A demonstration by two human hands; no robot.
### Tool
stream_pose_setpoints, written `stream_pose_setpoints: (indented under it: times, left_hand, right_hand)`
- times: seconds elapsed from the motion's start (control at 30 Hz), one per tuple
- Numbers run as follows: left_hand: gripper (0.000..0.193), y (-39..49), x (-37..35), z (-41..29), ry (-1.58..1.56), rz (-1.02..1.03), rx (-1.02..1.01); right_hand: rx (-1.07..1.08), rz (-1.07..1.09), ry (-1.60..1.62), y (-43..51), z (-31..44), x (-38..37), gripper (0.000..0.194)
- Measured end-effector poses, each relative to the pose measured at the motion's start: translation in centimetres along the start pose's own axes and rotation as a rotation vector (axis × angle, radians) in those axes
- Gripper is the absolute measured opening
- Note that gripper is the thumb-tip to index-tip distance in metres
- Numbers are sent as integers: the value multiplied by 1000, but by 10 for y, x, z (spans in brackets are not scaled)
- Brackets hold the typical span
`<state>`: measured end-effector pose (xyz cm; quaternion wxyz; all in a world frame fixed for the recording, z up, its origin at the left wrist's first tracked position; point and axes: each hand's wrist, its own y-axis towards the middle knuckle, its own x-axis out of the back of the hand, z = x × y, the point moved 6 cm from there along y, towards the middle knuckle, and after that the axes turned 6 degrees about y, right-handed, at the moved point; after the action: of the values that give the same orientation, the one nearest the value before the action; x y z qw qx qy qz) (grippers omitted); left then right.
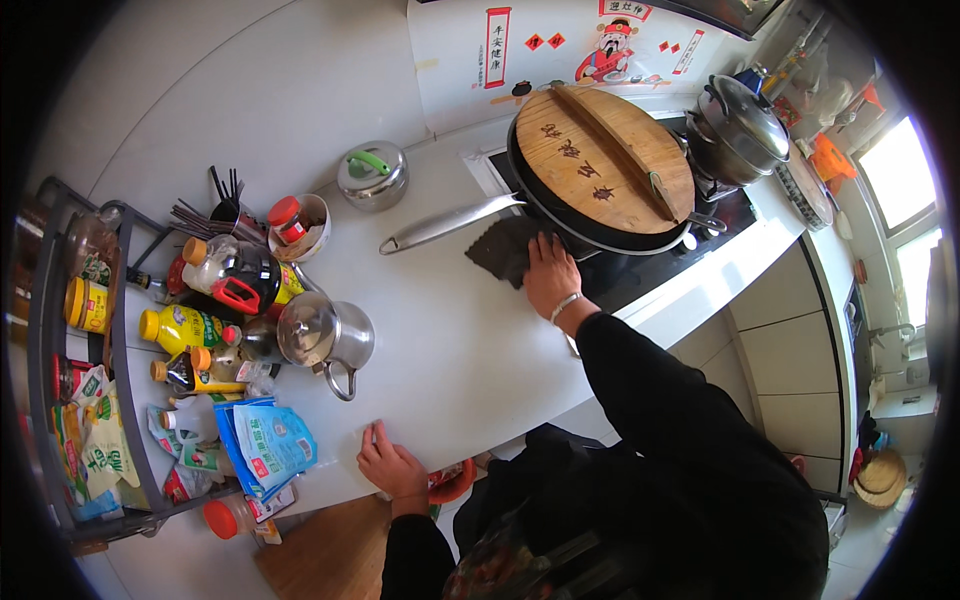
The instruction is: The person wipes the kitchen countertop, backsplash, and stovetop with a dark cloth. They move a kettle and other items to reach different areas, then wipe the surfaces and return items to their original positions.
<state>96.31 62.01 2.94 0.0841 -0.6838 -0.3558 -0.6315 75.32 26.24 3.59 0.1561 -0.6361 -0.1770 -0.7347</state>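
My right hand [551, 276], with a bracelet at the wrist, lies on a dark cloth [504, 247] and presses it flat across the stove's left edge. The hand rests just below a large wok with a round wooden lid [600, 161], whose metal handle [450, 223] points left over the cloth. Near the counter's front edge, my left hand [392, 466] rests on the pale countertop [450, 337] and holds nothing. A stainless steel pitcher [352, 334] stands above and left of that hand.
Sauce bottles [232, 274], seasoning bags [274, 446] and a dark metal rack [139, 360] crowd the left side. A lidded steel container [373, 176] and a bowl with a red-lidded jar [300, 225] stand near the wall. A steel pot [739, 131] sits on the stove's far burner.
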Motion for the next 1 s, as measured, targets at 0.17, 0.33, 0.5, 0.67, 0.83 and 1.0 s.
stream_pose_setpoints:
  times: [0.17, 0.33, 0.5, 0.67, 0.83, 1.0]
  left_hand:
    - [51, 0, 2, 0, -23, 14, -8]
    - [51, -1, 0, 0, -24, 5, -5]
    - [51, -3, -4, 3, -8, 16, 12]
    - [52, -2, -2, 2, -16, 16, -3]
    - [52, 0, 2, 0, -43, 12, -18]
    - [52, 0, 1, 0, -43, 14, -14]
  right_hand:
    - [37, -2, -112, 42, 5, -18, 59]
    - [125, -7, -113, 2, -2, -9, 55]
    - [198, 38, -43, -48, -20, -2, 52]
    - [267, 3, -175, -11, -15, -20, 49]
    - [249, 36, -265, 54, -5, -36, 49]
    - [283, -43, -292, 23, 2, -9, 49]
